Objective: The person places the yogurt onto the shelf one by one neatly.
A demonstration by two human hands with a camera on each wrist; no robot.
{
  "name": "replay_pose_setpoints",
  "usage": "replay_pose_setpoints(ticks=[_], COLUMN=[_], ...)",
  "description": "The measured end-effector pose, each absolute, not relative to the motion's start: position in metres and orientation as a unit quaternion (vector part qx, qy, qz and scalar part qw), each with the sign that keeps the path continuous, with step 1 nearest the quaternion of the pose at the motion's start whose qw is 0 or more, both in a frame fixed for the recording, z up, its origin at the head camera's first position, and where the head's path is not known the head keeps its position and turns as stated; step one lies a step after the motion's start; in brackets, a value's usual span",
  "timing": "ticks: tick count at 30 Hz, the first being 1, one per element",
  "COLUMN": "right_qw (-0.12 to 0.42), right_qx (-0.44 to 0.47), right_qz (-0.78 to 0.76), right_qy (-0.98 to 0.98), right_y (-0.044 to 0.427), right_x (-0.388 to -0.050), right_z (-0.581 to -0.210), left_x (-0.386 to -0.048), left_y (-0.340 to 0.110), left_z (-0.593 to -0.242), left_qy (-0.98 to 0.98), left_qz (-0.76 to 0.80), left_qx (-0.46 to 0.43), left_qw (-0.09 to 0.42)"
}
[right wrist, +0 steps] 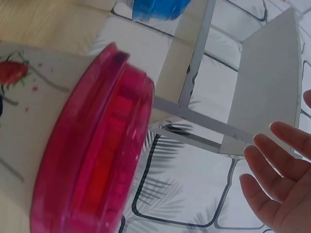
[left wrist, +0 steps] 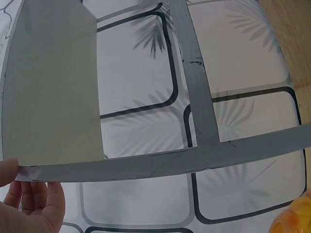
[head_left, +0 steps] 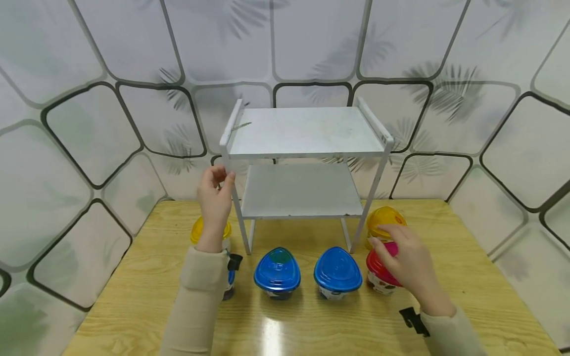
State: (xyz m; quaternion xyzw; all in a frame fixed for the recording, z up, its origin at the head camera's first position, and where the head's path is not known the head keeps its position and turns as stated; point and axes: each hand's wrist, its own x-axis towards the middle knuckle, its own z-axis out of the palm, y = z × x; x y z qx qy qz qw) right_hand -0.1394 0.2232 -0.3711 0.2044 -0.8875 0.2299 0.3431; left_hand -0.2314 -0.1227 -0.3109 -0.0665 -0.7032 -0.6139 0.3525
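A white two-tier shelf stands on the wooden table. My left hand is at its left side, and in the left wrist view the thumb and curled fingers pinch the shelf's side post. Over on the right, my right hand hovers above a tub with a red lid, its fingers loosely extended and nothing between them. The right wrist view shows that pinkish-red lid close up, apart from the fingertips. Behind it sits a yellow-lidded tub, partly covered by the hand.
Two tubs with blue lids, one left and one right, stand before the shelf. Another yellow-lidded tub and a blue item are partly hidden by the left arm. A patterned wall rises behind the table.
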Motion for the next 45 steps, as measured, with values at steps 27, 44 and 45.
replay_pose_setpoints(ticks=[27,44,45], right_qw=[0.342,0.279,0.276], right_qx=[0.152,0.054,0.049], right_qz=[0.25,0.308,0.313], right_qy=[-0.893,-0.908,-0.908], right_y=[0.265,0.274,0.275], right_x=[-0.129,-0.112,-0.112], right_z=[-0.378,-0.408,-0.409], left_x=[-0.229,-0.23,-0.23], left_y=[-0.123,-0.122,-0.122], left_z=[-0.311,-0.31,-0.311], left_qy=[-0.701,-0.697,-0.696], left_qz=[-0.615,-0.621,-0.622], left_qx=[-0.067,-0.066,-0.067], left_qw=[0.354,0.352,0.352])
